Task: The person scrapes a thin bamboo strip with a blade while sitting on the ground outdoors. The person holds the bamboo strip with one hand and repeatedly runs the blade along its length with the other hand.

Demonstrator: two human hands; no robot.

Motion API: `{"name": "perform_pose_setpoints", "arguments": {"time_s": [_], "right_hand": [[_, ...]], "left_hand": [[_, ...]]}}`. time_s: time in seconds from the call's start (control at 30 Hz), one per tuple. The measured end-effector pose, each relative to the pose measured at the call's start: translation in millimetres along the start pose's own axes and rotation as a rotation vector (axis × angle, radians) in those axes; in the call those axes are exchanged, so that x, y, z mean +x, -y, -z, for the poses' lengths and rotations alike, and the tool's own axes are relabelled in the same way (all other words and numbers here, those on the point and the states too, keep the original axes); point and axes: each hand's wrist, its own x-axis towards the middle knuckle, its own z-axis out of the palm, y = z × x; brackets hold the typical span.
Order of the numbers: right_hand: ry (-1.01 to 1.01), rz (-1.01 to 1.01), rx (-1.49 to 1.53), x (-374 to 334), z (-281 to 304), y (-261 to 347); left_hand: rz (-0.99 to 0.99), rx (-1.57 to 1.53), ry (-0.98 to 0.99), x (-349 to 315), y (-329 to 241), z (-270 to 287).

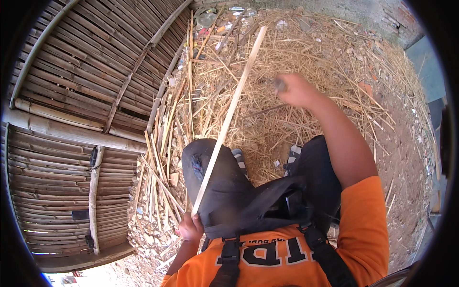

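Note:
A long, pale bamboo strip [229,115] slants up and away across my left thigh, its far end over the littered ground. My left hand [190,226] is closed round its near end, beside my left hip. Out in front and to the right, my right hand [297,91] is a little blurred and closed on a short grey-brown object [280,85]. Only a stub of that object shows at the fingers, so its kind is unclear. The right hand is apart from the strip.
Bamboo shavings [287,52] cover the ground ahead. Loose split strips [160,167] lie along the left, beside a bamboo slat wall [81,52]. Bare dirt [406,158] stretches along the right. A plaster wall [377,16] stands at the back. My knees are bent on both sides.

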Motion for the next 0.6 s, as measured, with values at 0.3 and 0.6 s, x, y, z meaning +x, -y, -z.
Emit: {"name": "perform_pose_setpoints", "arguments": {"time_s": [0.3, 0.6], "right_hand": [[0.255, 0.164, -0.249, -25.5, -0.1, 53.3], [0.019, -0.179, -0.068, -10.3, 15.7, 4.6]], "left_hand": [[0.058, -0.004, 0.08, -4.6, -0.7, 13.0], [0.055, 0.102, -0.092, -5.6, -2.1, 1.6]]}}
